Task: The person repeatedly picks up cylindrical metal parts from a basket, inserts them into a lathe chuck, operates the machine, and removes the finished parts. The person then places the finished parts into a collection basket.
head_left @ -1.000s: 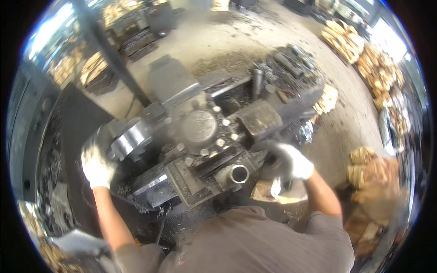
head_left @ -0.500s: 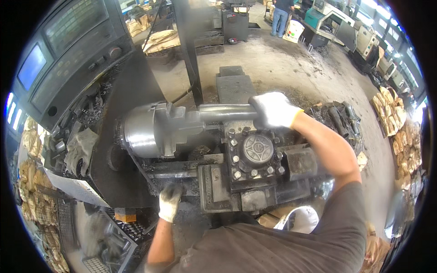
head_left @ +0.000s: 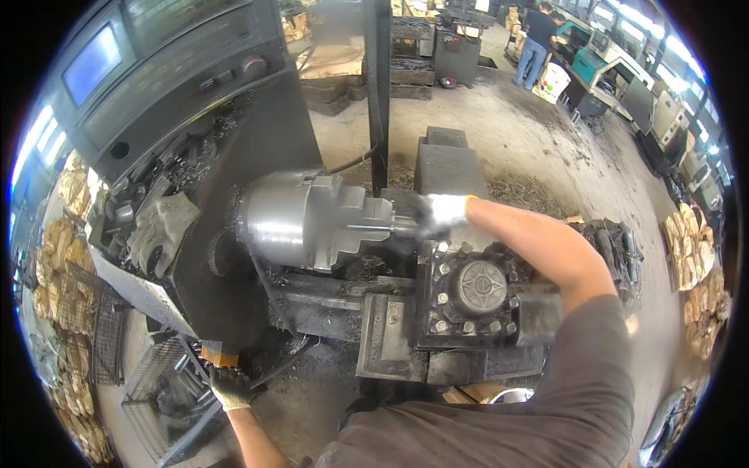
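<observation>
Atop tool post (head_left: 428, 320), star-marked round cap (head_left: 481, 286); right hand (head_left: 438, 212) near chuck (head_left: 281, 218).

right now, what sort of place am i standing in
Most likely a metalworking shop: a large steel chuck like a lathe's, a bolted tool post beside it, and what look like metal shavings scattered behind.
</observation>
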The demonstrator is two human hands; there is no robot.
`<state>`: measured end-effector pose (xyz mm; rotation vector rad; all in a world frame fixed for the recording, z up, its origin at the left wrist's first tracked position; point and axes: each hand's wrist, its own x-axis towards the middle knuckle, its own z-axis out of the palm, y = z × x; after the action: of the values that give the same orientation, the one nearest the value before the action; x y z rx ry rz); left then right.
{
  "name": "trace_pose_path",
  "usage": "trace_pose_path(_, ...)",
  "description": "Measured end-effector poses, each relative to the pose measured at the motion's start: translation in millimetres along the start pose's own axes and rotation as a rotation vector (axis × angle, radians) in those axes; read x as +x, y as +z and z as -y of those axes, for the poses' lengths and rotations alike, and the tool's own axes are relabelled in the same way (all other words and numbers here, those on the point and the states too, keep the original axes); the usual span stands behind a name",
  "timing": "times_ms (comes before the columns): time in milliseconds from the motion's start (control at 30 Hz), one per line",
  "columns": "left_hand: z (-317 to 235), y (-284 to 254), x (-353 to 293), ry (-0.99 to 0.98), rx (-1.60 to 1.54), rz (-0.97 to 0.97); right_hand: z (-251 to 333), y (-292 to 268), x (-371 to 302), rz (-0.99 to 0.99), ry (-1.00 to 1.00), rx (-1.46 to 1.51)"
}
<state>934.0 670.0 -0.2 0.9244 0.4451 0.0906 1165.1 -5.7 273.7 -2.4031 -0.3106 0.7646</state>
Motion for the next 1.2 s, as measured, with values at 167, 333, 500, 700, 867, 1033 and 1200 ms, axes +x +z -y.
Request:
trace_pose_path(167, -8, 44, -4, 0.06, 0.168, -0.252, 10, -6, 25, 0.011, 0.026, 0.165)
trace_pose_path(333, 28, 17, 28, 0.243, 0.37, -0.354, -157, -11, 32, 0.403, -0.149, -0.807)
trace_pose_path(500, 0, 101, -51, 0.773, 1.109, -0.653, -64, -32, 30, -0.228, 0.171, -0.736)
trace_pose_path(700, -82, 275, -85, 1.647, 1.245, -0.101, 21, -42, -82, -0.992, -0.201, -0.262)
trace_pose_path(867, -139, 460, -7, 1.615, 1.456, 0.059, 71, 41, -190, -0.857, -0.358, 0.045)
trace_pose_path(1033, -188, 572, 99, 1.251, 1.811, -0.151, 53, 99, -251, -0.717, -0.721, 0.145)
trace_pose_path(1200, -172, 569, 103, 1.309, 1.785, -0.227, 56, 123, -290, -0.527, -0.532, 0.162)
